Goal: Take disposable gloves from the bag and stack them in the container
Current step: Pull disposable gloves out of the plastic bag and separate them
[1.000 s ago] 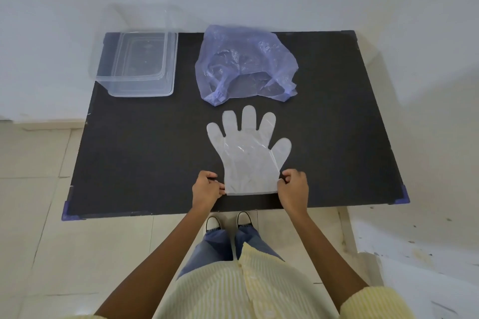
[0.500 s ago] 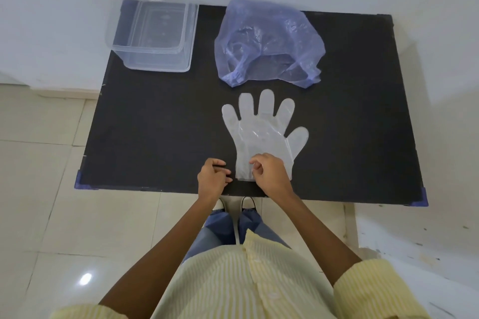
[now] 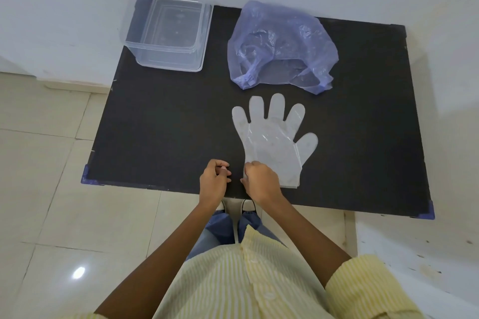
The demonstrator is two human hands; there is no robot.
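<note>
Clear plastic film is what the single glove (image 3: 273, 145) is made of; it is laid flat on the black tabletop (image 3: 160, 132), fingers pointing to the far side, cuff at the near edge. It appears to have been spread out so that it can go into the container flat.

The right hand (image 3: 260, 181) is placed on the near left corner of the cuff. Its grip is curled together at the film's edge; whether the film is actually pinched between the fingertips cannot be told, as the knuckles hide them. The left hand (image 3: 213, 181) is held just left of the glove, apart from it, fingers drawn loosely together on nothing visible.

The bag (image 3: 281, 46), one in number and of thin blue-violet plastic, lies just beyond the glove's fingertips with its mouth turned toward the near side, presumably for easy reach. Any gloves inside it cannot be made out.

The container (image 3: 168, 33), also one, clear and rectangular, is set at the far left corner, well apart from the glove. Nothing is seen in it, so stacking is judged not yet begun.
</note>
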